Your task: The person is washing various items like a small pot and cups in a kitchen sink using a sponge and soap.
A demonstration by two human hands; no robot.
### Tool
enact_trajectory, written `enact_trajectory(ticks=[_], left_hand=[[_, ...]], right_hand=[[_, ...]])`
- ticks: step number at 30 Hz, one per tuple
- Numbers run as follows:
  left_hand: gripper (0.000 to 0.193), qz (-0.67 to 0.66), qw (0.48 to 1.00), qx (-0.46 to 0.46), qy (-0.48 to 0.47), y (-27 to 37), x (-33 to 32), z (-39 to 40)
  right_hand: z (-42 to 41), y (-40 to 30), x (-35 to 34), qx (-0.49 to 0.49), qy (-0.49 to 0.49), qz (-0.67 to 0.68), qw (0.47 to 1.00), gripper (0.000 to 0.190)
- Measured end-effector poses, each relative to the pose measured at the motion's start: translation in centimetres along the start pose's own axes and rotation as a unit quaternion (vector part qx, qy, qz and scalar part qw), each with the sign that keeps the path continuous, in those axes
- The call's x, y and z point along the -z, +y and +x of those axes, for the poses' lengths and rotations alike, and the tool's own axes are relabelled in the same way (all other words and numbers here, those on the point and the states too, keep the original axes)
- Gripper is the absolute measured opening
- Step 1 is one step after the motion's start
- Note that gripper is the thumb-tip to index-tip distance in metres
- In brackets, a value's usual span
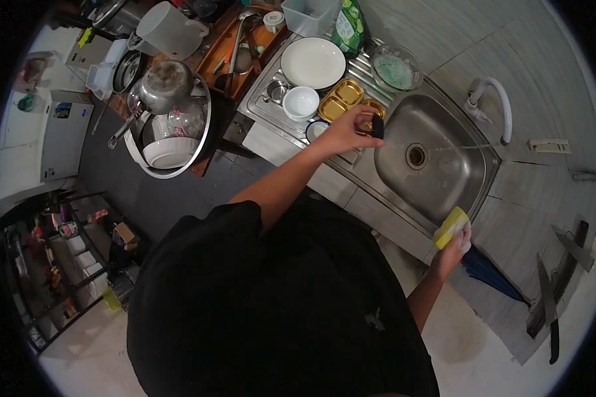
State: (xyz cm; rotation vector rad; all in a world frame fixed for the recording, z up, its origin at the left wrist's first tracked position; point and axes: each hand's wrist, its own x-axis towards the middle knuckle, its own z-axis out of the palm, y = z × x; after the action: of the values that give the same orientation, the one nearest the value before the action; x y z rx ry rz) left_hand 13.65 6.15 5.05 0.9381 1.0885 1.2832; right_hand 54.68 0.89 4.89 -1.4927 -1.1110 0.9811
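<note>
My left hand (345,133) reaches over the drainboard's edge beside the sink, its thumb and fingers around a small black object (378,126). What that object is, I cannot tell. Just behind the fingers are a gold divided tray (341,100) and a smaller gold dish (374,106), partly hidden. My right hand (451,255) grips a yellow sponge (450,227) at the near right corner of the steel sink (397,183). White foam clings to the sponge and fingers. From the white faucet (499,94) a thin stream of water falls toward the drain (417,156).
Drainboard items include a white plate (313,63), white bowls (301,102), a metal cup (277,91) and a glass bowl of green suds (396,68). A large metal basin (206,134) holds cookware at left. Knives (546,288) hang on the right wall.
</note>
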Motion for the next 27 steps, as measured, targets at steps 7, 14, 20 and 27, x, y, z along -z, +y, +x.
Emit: enact_trajectory(ticks=[7, 14, 20, 27], left_hand=[[0.069, 0.355, 0.897, -0.108, 0.241, 4.9, 12.1, -4.1], [0.067, 0.502, 0.841, -0.115, 0.164, 4.6, 16.7, -4.3], [0.068, 0.602, 0.785, -0.105, 0.1, 1.3, 17.6, -2.1], [0.06, 0.565, 0.824, -0.028, 0.03, 1.7, 18.5, -0.8]], right_hand=[[-0.5, -3.8, -5.8, -0.06, -0.002, -0.006, 0.998, 0.042], [-1.3, -4.4, -10.3, -0.029, -0.003, -0.002, 1.0, 0.041], [-2.4, -4.3, -12.9, -0.009, -0.02, 0.014, 1.0, 0.039], [-4.7, -5.1, -16.6, -0.042, 0.062, 0.028, 0.997, 0.039]])
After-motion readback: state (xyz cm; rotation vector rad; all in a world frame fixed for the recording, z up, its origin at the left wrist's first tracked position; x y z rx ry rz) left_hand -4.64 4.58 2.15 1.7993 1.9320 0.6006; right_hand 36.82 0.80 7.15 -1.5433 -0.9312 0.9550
